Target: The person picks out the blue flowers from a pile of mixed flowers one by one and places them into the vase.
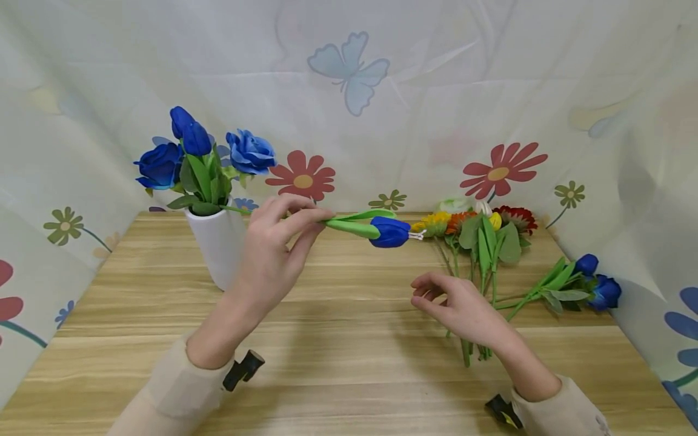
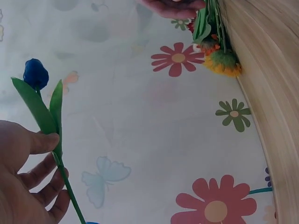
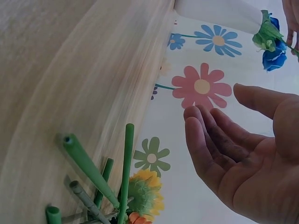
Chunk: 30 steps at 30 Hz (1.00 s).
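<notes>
- Left hand pinched blue tulip above table, toward back edge.
- Right hand hung loosely curved by flowers toward right edge.
- Vase stood near back left corner.

Tulip stem partly hidden by left fingers; vase cropped in right wrist view.

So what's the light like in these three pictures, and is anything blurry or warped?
Head view: bright, with soft shadows on the table; left wrist view: dimmer, the blue tulip dark with little petal detail; right wrist view: also dim, the table's grain soft and curving at upper left, the white vase appearing sideways.
</notes>
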Motion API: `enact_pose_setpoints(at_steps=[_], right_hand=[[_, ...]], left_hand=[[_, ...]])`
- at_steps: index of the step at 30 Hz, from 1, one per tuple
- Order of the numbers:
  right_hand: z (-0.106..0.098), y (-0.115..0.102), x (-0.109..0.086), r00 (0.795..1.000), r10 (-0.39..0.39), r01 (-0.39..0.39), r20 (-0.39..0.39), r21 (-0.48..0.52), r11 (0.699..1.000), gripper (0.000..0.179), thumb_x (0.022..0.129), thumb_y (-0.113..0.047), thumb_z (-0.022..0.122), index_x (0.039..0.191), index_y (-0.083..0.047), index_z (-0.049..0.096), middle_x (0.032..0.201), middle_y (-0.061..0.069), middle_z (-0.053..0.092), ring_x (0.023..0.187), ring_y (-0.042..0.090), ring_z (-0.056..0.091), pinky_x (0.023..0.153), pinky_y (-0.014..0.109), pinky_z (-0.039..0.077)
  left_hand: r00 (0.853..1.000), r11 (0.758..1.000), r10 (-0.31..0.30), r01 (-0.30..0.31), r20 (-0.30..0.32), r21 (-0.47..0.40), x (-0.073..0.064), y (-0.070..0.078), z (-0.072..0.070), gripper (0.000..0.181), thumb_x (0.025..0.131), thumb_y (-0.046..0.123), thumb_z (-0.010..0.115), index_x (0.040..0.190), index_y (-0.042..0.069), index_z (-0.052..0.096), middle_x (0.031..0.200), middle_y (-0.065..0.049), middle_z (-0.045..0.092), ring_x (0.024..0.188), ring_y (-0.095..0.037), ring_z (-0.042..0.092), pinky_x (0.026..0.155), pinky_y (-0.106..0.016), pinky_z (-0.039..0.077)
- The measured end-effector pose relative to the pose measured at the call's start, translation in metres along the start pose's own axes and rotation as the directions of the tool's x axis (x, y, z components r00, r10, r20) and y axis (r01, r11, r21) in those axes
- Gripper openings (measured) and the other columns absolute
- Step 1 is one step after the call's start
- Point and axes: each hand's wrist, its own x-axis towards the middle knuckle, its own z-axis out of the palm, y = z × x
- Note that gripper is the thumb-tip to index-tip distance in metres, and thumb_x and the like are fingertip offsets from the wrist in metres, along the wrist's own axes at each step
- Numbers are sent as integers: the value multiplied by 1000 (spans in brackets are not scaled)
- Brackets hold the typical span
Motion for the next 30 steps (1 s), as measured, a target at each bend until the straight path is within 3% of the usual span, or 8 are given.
enact_pose_setpoints(at_steps=[20, 30], right_hand=[[-1, 1, -1, 1000, -9, 9, 1, -1, 1000, 25, 101, -23, 69, 120, -6, 68, 98, -4, 70, 93, 14, 65, 75, 31, 56], [-4, 1, -1, 1000, -5, 5, -13, -18, 1000, 25, 101, -22, 69, 120, -6, 68, 99, -4, 70, 94, 14, 66, 76, 32, 56]], left_hand=[[994, 997, -55, 49, -94, -67, 7, -14, -13, 19, 92, -3, 74, 110, 1, 78, 105, -13, 68, 102, -25, 61, 82, -36, 46], [980, 987, -134, 119, -149, -104, 12, -20, -23, 19, 94, 2, 73, 112, 2, 77, 106, -11, 68, 97, -19, 65, 84, -30, 53]])
